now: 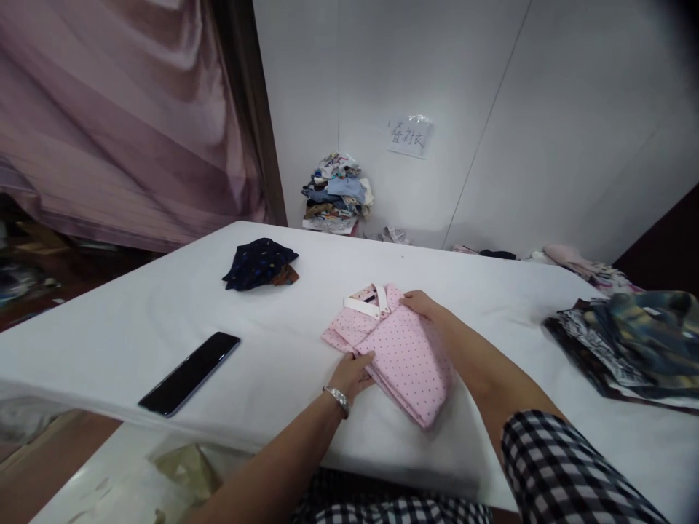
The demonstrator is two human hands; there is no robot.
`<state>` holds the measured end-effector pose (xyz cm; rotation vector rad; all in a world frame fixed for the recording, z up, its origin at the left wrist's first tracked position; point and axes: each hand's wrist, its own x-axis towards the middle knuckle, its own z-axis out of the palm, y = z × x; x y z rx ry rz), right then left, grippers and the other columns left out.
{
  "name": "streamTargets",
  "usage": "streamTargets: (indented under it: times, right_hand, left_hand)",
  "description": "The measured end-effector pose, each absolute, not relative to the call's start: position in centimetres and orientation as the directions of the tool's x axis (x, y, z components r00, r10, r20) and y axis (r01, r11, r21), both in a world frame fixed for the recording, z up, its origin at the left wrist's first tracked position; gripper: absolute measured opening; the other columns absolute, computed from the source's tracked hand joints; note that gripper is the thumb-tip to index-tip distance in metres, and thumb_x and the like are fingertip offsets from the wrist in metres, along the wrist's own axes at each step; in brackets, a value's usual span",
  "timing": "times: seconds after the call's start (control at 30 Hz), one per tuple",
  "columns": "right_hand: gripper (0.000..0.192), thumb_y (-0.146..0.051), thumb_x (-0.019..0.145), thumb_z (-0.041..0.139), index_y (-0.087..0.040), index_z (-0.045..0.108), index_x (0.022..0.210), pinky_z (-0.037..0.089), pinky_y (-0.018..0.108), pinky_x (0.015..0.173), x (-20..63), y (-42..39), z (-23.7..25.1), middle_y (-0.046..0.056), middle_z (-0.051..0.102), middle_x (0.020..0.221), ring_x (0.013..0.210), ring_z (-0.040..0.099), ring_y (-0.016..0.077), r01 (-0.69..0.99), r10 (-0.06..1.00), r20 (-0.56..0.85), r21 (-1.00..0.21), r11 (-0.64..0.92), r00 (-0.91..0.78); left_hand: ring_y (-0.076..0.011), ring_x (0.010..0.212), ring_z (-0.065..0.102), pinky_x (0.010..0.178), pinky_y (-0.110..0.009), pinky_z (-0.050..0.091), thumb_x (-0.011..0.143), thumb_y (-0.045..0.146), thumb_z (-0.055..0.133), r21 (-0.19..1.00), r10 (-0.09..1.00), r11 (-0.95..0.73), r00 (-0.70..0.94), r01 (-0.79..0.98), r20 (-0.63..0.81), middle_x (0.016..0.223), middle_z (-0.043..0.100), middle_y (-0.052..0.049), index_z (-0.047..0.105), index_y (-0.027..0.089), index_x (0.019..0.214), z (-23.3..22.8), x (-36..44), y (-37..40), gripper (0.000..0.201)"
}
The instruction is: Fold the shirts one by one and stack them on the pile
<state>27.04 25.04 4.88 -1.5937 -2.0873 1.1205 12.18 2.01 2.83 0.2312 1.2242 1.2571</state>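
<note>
- While my eyes run from the left, I see a black phone (189, 372) lying flat near the front edge of the white worktop (136, 320), well apart from my hands.
- Further back lies a dark navy patterned garment (260, 263), already folded into a small bundle, on its own.
- Against the far wall a heap of mixed clothes (336, 193) sits below a paper label (411, 136).
- My left hand (351, 375), a metal bracelet at the wrist, rests with fingers curled onto the near left edge of the pink dotted shirt (407, 356); it presses more than grips.
- This shirt lies at the worktop's middle, collar away from me, sleeves out of sight, already a compact rectangle; I judge the fold nearly finished, with only squaring the edges left.
- My right hand (421, 302) lies flat and open on its far right corner beside the white collar.
- At far right, a pile of dark patterned garments (628, 338) lies loose and unfolded, so I judge more folding remains.
</note>
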Motion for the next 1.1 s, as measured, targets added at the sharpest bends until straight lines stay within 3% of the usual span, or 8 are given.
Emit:
streamTargets:
  times: [0.2, 0.37, 0.5, 0.6, 0.77, 0.87, 0.97, 1.1]
  right_hand:
    - [0.067, -0.056, 0.075, 0.062, -0.016, 0.056, 0.129, 0.034, 0.042, 0.105, 29.5, 24.7, 5.3, 0.014, 0.044, 0.142, 0.128, 0.042, 0.0328, 0.741, 0.924, -0.234, -0.667, 0.073, -0.302]
    - [0.087, -0.066, 0.059, 0.072, -0.018, 0.055, 0.129, 0.041, 0.047, 0.100, 33.0, 24.2, 5.2, 0.017, 0.043, 0.142, 0.123, 0.047, 0.0362, 0.782, 0.833, -0.445, -0.622, -0.025, -0.327]
    - [0.086, -0.058, 0.057, 0.078, -0.015, 0.054, 0.128, 0.048, 0.045, 0.092, 33.9, 22.9, 5.5, 0.020, 0.046, 0.139, 0.118, 0.052, 0.0352, 0.722, 0.807, -0.514, -0.671, -0.169, -0.289]
    - [0.070, -0.047, 0.062, 0.078, -0.014, 0.059, 0.120, 0.052, 0.041, 0.087, 34.0, 21.7, 6.2, 0.019, 0.057, 0.128, 0.111, 0.059, 0.0317, 0.557, 0.752, -0.524, -0.790, -0.256, -0.399]
    - [0.044, -0.033, 0.072, 0.072, -0.014, 0.063, 0.111, 0.052, 0.037, 0.087, 34.8, 20.7, 10.2, 0.016, 0.064, 0.118, 0.108, 0.061, 0.0288, 0.256, 0.820, -0.276, -0.953, -0.164, -0.502]
    - [0.042, -0.034, 0.074, 0.071, -0.013, 0.063, 0.110, 0.049, 0.038, 0.091, 35.1, 20.9, 14.1, 0.015, 0.064, 0.119, 0.111, 0.059, 0.0287, 0.132, 0.926, 0.010, -0.989, 0.064, -0.379]
    - [0.043, -0.037, 0.069, 0.073, -0.015, 0.065, 0.106, 0.047, 0.040, 0.094, 35.5, 20.5, 17.2, 0.010, 0.066, 0.116, 0.110, 0.059, 0.0271, -0.002, 0.923, 0.292, -0.954, 0.301, -0.249]
    - [0.041, -0.037, 0.060, 0.078, -0.017, 0.070, 0.094, 0.048, 0.042, 0.091, 36.8, 17.0, 16.3, 0.007, 0.071, 0.104, 0.101, 0.063, 0.0259, -0.022, 0.913, 0.387, -0.922, 0.387, -0.131]
  left_hand:
    - [-0.0210, 0.084, 0.067, 0.078, -0.037, 0.056, 0.062, 0.022, 0.083, 0.740, 0.798, 0.369, -0.217, -0.562, -0.563, 0.102, 0.069, -0.010, 0.055, 0.017, 0.095, 2.9, 12.6, 2.2, 0.044]
    - [-0.0247, 0.089, 0.066, 0.077, -0.042, 0.056, 0.056, 0.013, 0.084, 0.762, 0.780, 0.393, -0.252, -0.514, -0.572, 0.097, 0.069, -0.009, 0.054, 0.018, 0.090, 2.7, 12.9, 3.0, 0.046]
    - [-0.0257, 0.087, 0.066, 0.077, -0.043, 0.056, 0.059, 0.006, 0.077, 0.763, 0.756, 0.398, -0.289, -0.509, -0.587, 0.093, 0.068, -0.011, 0.052, 0.017, 0.088, 2.2, 13.1, 3.3, 0.040]
    - [-0.0241, 0.085, 0.066, 0.076, -0.040, 0.055, 0.062, 0.004, 0.072, 0.797, 0.774, 0.336, -0.335, -0.502, -0.537, 0.095, 0.067, -0.012, 0.052, 0.016, 0.084, 2.2, 13.1, 3.5, 0.032]
    - [-0.0203, 0.087, 0.064, 0.080, -0.034, 0.052, 0.064, 0.005, 0.066, 0.881, 0.857, 0.181, -0.369, -0.438, -0.360, 0.094, 0.068, -0.009, 0.058, 0.015, 0.084, 6.4, 11.4, 6.6, 0.024]
    - [-0.0209, 0.086, 0.063, 0.085, -0.038, 0.049, 0.061, 0.009, 0.067, 0.963, 0.914, -0.013, -0.394, -0.268, -0.097, 0.089, 0.068, -0.008, 0.061, 0.013, 0.083, 12.4, 9.7, 9.9, 0.024]
    - [-0.0207, 0.095, 0.062, 0.091, -0.036, 0.045, 0.061, 0.006, 0.063, 0.961, 0.900, -0.264, -0.379, -0.077, 0.216, 0.094, 0.069, -0.007, 0.064, 0.013, 0.092, 18.4, 8.7, 11.7, 0.032]
    - [-0.0240, 0.104, 0.059, 0.094, -0.037, 0.045, 0.061, 0.008, 0.064, 0.913, 0.864, -0.343, -0.307, 0.221, 0.399, 0.105, 0.069, -0.006, 0.061, 0.016, 0.106, 19.5, 8.7, 9.6, 0.046]
